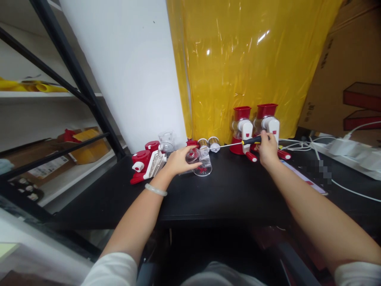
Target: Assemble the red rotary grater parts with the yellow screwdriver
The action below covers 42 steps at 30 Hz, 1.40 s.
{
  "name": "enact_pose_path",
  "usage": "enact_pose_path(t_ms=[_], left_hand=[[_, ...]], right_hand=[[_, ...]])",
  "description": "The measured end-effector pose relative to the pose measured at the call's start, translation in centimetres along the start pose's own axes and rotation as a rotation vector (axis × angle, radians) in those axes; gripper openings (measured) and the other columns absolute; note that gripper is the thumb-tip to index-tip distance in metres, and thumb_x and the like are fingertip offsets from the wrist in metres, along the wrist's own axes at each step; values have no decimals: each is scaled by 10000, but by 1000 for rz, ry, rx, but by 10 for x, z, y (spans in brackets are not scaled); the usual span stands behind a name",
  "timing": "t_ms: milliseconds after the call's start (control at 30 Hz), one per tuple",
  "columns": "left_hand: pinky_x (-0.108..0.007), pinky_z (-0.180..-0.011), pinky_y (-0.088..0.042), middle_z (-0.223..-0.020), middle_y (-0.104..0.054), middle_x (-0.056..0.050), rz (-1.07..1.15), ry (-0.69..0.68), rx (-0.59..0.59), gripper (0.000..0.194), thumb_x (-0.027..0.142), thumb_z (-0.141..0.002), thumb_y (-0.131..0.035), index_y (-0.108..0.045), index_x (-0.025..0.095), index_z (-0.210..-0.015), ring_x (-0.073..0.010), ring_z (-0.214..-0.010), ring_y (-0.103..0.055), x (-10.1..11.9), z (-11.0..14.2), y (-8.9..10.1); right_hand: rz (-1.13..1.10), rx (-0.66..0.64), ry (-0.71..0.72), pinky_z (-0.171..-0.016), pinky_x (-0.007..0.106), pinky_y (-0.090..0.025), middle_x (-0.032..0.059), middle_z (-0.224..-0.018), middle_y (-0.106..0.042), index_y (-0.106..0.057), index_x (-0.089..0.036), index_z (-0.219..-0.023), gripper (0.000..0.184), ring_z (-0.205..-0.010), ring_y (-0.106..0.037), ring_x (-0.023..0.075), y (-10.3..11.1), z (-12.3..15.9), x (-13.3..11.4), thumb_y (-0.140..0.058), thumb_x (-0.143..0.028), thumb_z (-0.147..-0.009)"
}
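In my right hand (267,150) is a screwdriver (251,141) with a black and yellow handle. Its long thin shaft points left, and the tip reaches the clear plastic part (203,169) on the black table. My left hand (182,161) curls around that clear part, thumb and fingers on either side of it. Just behind lie two metal grater drums (213,143) with white ends. Left of my left hand rest red and white grinder pieces (143,162) and another clear part (166,140). Exactly where the screwdriver tip touches is too small to tell.
Two red and white rotary graters (242,129) stand upright at the back. To the right are a phone (305,177), white cables and a power strip (354,157). A yellow plastic curtain (247,55) hangs behind, with a cardboard box (342,79) at right and a metal shelf (68,180) at left.
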<state>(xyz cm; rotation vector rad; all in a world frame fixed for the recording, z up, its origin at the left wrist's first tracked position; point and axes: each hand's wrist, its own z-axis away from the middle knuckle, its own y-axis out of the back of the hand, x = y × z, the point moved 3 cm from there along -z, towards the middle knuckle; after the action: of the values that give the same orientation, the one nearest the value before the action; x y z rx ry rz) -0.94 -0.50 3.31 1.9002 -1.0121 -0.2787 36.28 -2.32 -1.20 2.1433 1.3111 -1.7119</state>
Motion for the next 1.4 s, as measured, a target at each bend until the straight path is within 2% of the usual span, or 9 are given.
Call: enact_pose_path(t_ms=[233, 300, 400, 567, 767, 900, 1000, 1167, 1400], left_hand=[[-524, -1052, -544, -1309, -727, -134, 9, 0, -9, 760, 602, -772, -796, -614, 231, -1409, -353, -1202, -695, 0, 0, 0], [-523, -1049, -546, -1307, -727, -134, 10, 4, -7, 756, 602, -774, -793, -613, 235, -1410, -352, -1204, -693, -1, 0, 0], [-525, -1049, -543, -1299, -728, -140, 6, 11, -7, 766, 605, -772, -795, -610, 230, -1415, -354, -1207, -691, -1, 0, -1], [-525, -1052, -540, -1305, -726, -138, 12, 3, -12, 757, 593, -774, -798, -611, 231, -1412, -354, -1214, -688, 0, 0, -1], [-513, -1057, -543, -1315, -725, -139, -5, -1, -5, 774, 604, -775, -794, -605, 224, -1423, -350, -1201, -697, -1, 0, 0], [-515, -1059, -541, -1305, -728, -135, 0, -13, -3, 762, 595, -777, -795, -606, 232, -1419, -346, -1205, -696, 0, 1, -1], [-513, -1055, -542, -1303, -730, -136, 4, -10, -4, 763, 597, -781, -792, -603, 226, -1421, -344, -1201, -698, 1, 1, 0], [-512, -1062, -538, -1318, -726, -130, 5, -4, -13, 762, 605, -776, -795, -606, 231, -1413, -345, -1208, -695, 1, 1, 0], [-509, -1061, -539, -1315, -726, -136, -1, 8, -10, 765, 601, -777, -791, -605, 227, -1418, -344, -1208, -696, 1, 0, 0]], right_hand=[[-205, -89, -135, -364, 194, -380, -66, -530, -484, -504, -235, -765, 205, -404, -430, 88, -7, 2, -4, -658, -367, -793], [-217, -133, -148, -350, 201, -374, -62, -524, -467, -477, -243, -752, 228, -403, -443, 101, -9, 3, -4, -625, -400, -826], [-150, -67, -106, -336, 195, -363, -74, -530, -459, -461, -253, -783, 323, -385, -430, 95, -5, 3, -4, -637, -509, -871], [-65, -23, -97, -342, 155, -341, -104, -525, -417, -448, -244, -786, 472, -379, -398, 60, -2, 2, -1, -751, -605, -814], [-113, -16, -151, -389, 156, -426, -96, -609, -493, -469, -251, -881, 319, -412, -458, 59, -6, 4, -1, -720, -448, -868], [-132, -5, -182, -359, 172, -407, -85, -633, -506, -470, -251, -897, 225, -407, -471, 74, -8, 6, -4, -670, -353, -880], [-131, -22, -168, -337, 191, -387, -78, -640, -514, -468, -252, -896, 221, -392, -456, 81, -8, 6, -4, -636, -395, -903], [-74, -41, -82, -337, 190, -356, -110, -556, -398, -438, -262, -851, 396, -357, -367, 72, -5, 3, -4, -632, -603, -907], [-53, -43, -88, -357, 177, -390, -112, -541, -437, -475, -253, -875, 372, -371, -403, 70, -6, 6, -4, -729, -522, -844]])
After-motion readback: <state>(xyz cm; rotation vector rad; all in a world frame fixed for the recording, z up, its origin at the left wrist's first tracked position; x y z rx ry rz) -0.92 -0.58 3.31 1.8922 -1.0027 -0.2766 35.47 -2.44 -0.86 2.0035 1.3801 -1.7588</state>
